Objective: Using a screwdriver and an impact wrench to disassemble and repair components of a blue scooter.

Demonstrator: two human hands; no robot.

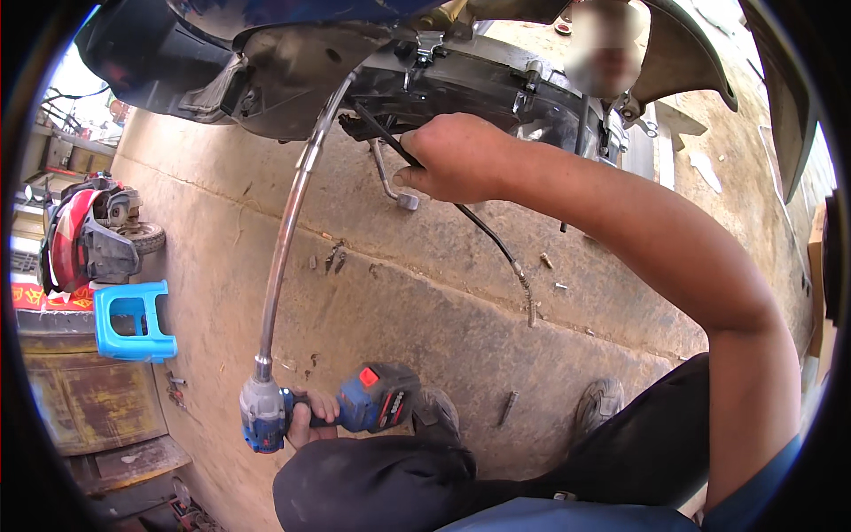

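Observation:
My left hand is wrapped round the grip of a blue and grey cordless impact wrench, low at the left beside my knee. A blue and black battery sits at the end of its grip. From the wrench's nose a long shiny extension bar rises to the underside of a scooter; its far tip is hidden at the dark bodywork. Below that bodywork my right hand is closed round a black cable, whose free end hangs toward the ground. A metal kickstand-like lever hangs beside my fingers.
Several bolts and bits of debris, among them a long screw, lie on the worn concrete floor. A blue plastic stool and a red scooter stand at the left. My shoe is near the lower right.

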